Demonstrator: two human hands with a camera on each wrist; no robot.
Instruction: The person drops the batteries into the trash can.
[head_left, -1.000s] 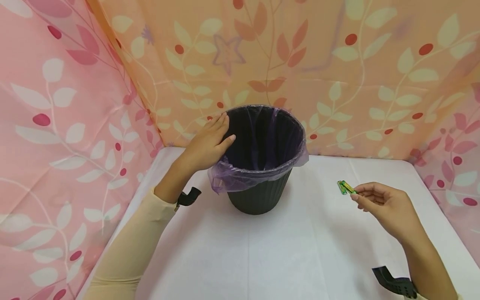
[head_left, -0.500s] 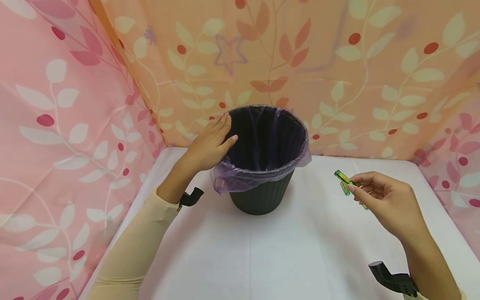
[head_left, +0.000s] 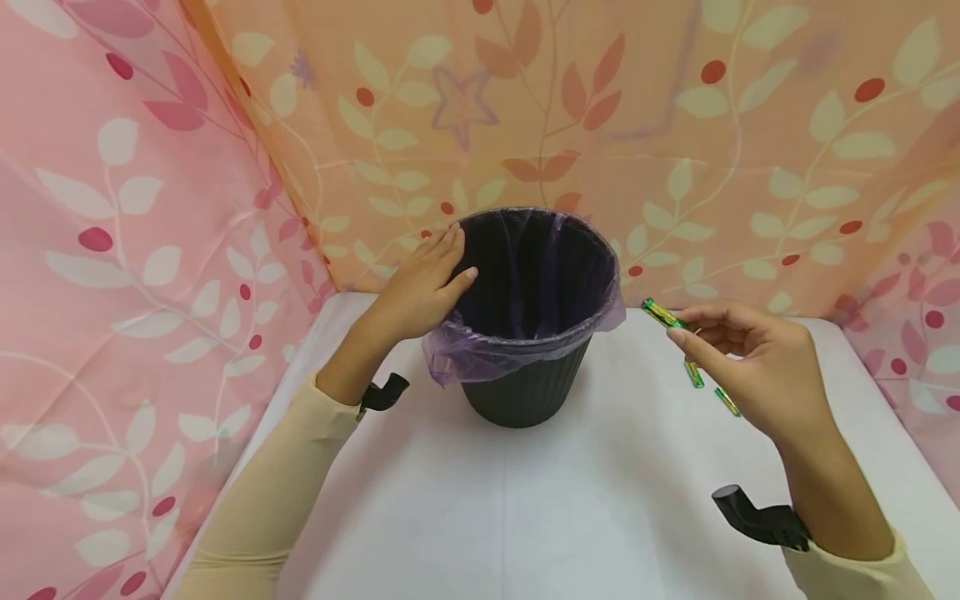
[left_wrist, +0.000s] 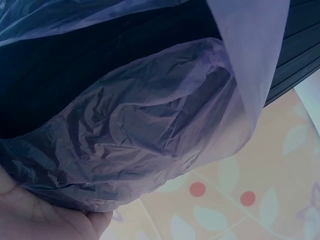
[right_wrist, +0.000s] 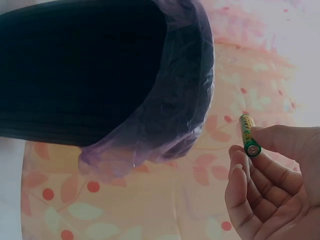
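A dark ribbed waste bin (head_left: 521, 387) stands on the white table, lined with a purple plastic bag (head_left: 480, 357) folded over its rim. My left hand (head_left: 422, 287) rests on the bin's left rim with its fingers extended and thumb at the inner edge. In the left wrist view, part of this hand (left_wrist: 45, 217) lies against the bag. Between thumb and fingers, my right hand (head_left: 765, 362) pinches a green and yellow battery (head_left: 662, 314), raised to the right of the bin. The right wrist view shows the battery (right_wrist: 247, 134) end-on. Beneath that hand lie two similar batteries, one nearer the bin (head_left: 693, 374), another closer to me (head_left: 727, 402).
White cloth covers the table (head_left: 450, 517). An orange leaf-patterned curtain (head_left: 637, 125) hangs close behind the bin, and a pink one (head_left: 112, 292) borders the left side. Black wrist mounts (head_left: 757, 517) stick out from both arms.
My right hand has lifted a battery off the table and carried it up and toward the bin, uncovering two others. The left hand has stayed on the rim.
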